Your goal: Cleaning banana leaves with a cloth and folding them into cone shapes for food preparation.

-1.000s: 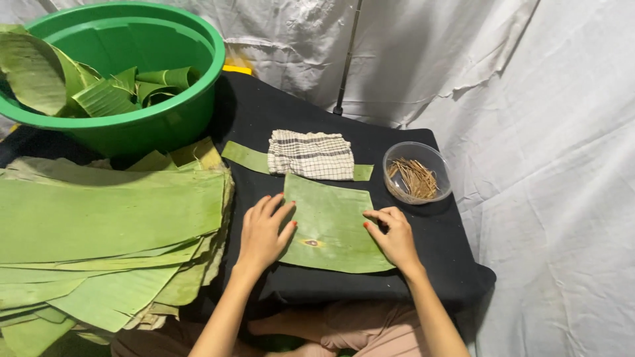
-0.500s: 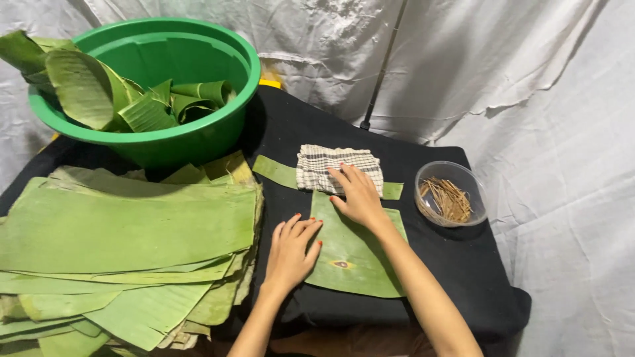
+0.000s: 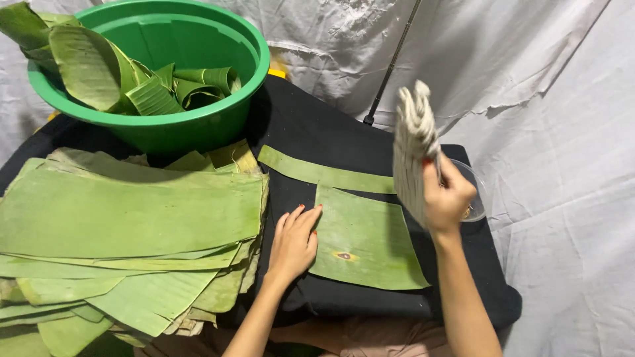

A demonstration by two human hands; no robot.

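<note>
Our right hand (image 3: 446,198) pinches a checked, off-white woven cloth (image 3: 413,149), lifted above the black table (image 3: 317,129) (limp and light, best gripped at an edge). Our left hand (image 3: 294,241) lies open, flat, on the left edge of a square-cut green banana leaf piece (image 3: 370,241), thin and tearable.

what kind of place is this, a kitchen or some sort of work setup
Likely a makeshift leaf-preparation station, not a fitted kitchen: a low black-covered table against draped white sheets, a stack of cut banana leaves, and a green basin holding rolled leaves.
</note>
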